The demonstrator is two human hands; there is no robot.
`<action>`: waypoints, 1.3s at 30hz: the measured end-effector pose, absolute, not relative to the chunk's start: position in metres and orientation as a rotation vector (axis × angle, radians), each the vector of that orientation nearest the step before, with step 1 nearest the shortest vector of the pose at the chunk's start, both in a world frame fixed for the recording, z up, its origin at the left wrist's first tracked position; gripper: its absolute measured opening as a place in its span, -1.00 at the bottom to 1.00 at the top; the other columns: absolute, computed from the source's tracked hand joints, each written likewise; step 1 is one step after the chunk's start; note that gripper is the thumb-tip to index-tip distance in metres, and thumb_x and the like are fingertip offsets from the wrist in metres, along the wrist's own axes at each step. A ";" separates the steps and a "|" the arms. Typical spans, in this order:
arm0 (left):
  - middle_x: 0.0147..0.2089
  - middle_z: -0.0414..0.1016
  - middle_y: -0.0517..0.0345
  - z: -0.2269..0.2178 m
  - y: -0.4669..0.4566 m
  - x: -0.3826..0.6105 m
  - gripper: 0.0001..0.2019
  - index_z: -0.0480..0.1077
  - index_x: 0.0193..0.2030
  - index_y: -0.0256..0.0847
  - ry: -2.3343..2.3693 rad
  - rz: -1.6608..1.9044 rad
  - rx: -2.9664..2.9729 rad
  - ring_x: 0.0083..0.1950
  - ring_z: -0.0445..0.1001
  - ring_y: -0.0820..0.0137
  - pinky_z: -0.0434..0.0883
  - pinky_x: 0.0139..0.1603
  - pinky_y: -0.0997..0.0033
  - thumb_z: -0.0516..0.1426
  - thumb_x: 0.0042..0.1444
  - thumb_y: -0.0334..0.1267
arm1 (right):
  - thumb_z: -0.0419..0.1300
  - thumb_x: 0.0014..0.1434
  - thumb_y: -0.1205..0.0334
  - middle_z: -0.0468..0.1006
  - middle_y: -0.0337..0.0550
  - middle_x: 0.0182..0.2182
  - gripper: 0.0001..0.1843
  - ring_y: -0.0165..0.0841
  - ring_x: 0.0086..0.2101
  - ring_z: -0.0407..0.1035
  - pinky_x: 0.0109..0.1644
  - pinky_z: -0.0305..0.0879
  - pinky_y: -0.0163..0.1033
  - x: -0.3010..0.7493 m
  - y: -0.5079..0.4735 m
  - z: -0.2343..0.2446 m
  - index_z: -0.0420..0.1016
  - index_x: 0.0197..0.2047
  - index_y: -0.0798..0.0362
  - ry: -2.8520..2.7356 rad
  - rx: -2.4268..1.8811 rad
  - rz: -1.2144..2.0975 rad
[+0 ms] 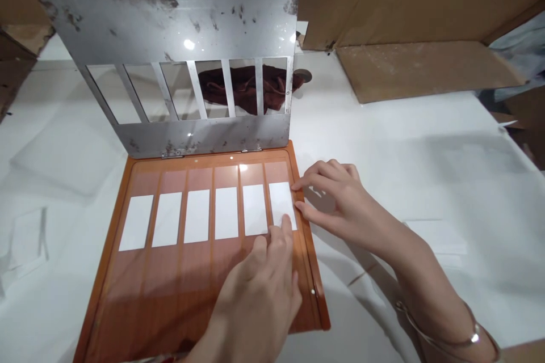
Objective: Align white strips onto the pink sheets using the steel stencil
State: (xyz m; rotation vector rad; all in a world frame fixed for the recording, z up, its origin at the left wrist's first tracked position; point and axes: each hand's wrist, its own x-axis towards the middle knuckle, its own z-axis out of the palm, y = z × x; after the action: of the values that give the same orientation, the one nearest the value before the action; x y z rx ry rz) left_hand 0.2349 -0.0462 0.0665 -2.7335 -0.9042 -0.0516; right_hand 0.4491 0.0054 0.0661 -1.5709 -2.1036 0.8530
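Cards (pixel 226 212), six and white, lie in a row across an orange board (pixel 170 289), its metal lid (pixel 191 22) raised, as I follow from a distance. At the rightmost card (pixel 279 198), flat just inside the board's right rim (pixel 310 249), the left hand (pixel 255 278) rests a fingertip near the lower end; its palm is hidden, so I cannot tell whether it grips anything. The right hand (pixel 340 187) has thumb and forefinger parted at the rim, nothing between them. I judge the step to be squaring this card in its place; the next move calls for a light, level nudge. The card's long axis runs toward the hinge (pixel 251 150), its near end slanting slightly right; neither end is marked as front.
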 end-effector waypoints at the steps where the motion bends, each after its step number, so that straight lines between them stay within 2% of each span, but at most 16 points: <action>1: 0.30 0.59 0.05 0.066 -0.046 0.235 -0.60 0.66 0.09 -0.28 -0.905 -0.050 -2.737 0.24 0.37 0.23 0.22 0.22 0.26 0.17 0.26 -0.11 | 0.24 0.34 0.33 0.50 -0.22 -0.14 -0.90 -0.23 -0.10 0.34 0.09 0.04 0.00 0.449 0.005 0.066 0.51 -0.10 -0.05 -2.110 -1.567 0.851; 15: 0.29 0.60 0.06 0.064 -0.048 0.236 -0.58 0.63 0.14 -0.32 -0.934 -0.061 -2.729 0.27 0.32 0.25 0.20 0.23 0.28 0.15 0.26 -0.15 | 0.21 0.37 0.32 0.51 -0.26 -0.16 -0.92 -0.26 -0.12 0.34 0.10 0.04 -0.02 0.446 0.004 0.062 0.48 -0.12 -0.07 -2.083 -1.559 0.863; 24: 0.32 0.58 0.06 0.066 -0.049 0.235 -0.59 0.64 0.13 -0.27 -0.926 -0.023 -2.726 0.26 0.33 0.23 0.20 0.21 0.27 0.16 0.28 -0.12 | 0.20 0.41 0.22 0.53 -0.26 -0.15 -0.97 -0.24 -0.09 0.35 0.15 0.03 0.01 0.444 0.008 0.059 0.46 -0.14 -0.10 -2.010 -1.575 0.945; 29: 0.34 0.56 0.12 0.071 -0.046 0.233 -0.61 0.65 0.12 -0.21 -0.924 -0.010 -2.747 0.25 0.33 0.25 0.19 0.23 0.29 0.18 0.25 -0.13 | 0.14 0.44 0.24 0.51 -0.24 -0.20 -0.89 -0.23 -0.11 0.35 0.16 0.05 0.02 0.440 0.007 0.056 0.41 -0.20 -0.09 -1.983 -1.585 0.983; 32: 0.44 0.44 0.03 0.079 -0.035 0.228 -0.53 0.58 0.23 -0.25 -0.970 -0.031 -2.771 0.29 0.36 0.19 0.21 0.27 0.23 0.14 0.28 -0.09 | 0.13 0.42 0.28 0.48 -0.27 -0.23 -0.87 -0.27 -0.15 0.35 0.15 0.07 -0.01 0.441 0.007 0.060 0.37 -0.22 -0.08 -1.963 -1.553 1.076; 36: 0.47 0.38 -0.12 0.090 -0.016 0.217 -0.56 0.56 0.23 -0.14 -1.084 -0.015 -2.921 0.36 0.43 -0.01 0.30 0.31 0.00 0.16 0.29 -0.08 | 0.14 0.38 0.32 0.46 -0.30 -0.24 -0.86 -0.31 -0.17 0.35 0.14 0.09 -0.04 0.446 0.008 0.069 0.34 -0.25 -0.07 -1.934 -1.483 1.219; 39: 0.48 0.38 -0.03 0.091 -0.009 0.210 -0.58 0.50 0.28 -0.08 -1.116 -0.031 -3.037 0.41 0.39 -0.01 0.31 0.35 -0.08 0.08 0.35 -0.15 | 0.14 0.37 0.33 0.48 -0.30 -0.23 -0.86 -0.31 -0.17 0.35 0.13 0.11 -0.04 0.448 0.008 0.072 0.35 -0.25 -0.08 -1.926 -1.422 1.304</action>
State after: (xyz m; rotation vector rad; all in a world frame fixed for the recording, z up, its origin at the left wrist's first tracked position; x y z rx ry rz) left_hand 0.2103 -0.0085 0.0910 -3.0369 -1.1157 -0.0315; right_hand 0.4480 0.0077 0.0723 -1.4219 -1.9256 1.3043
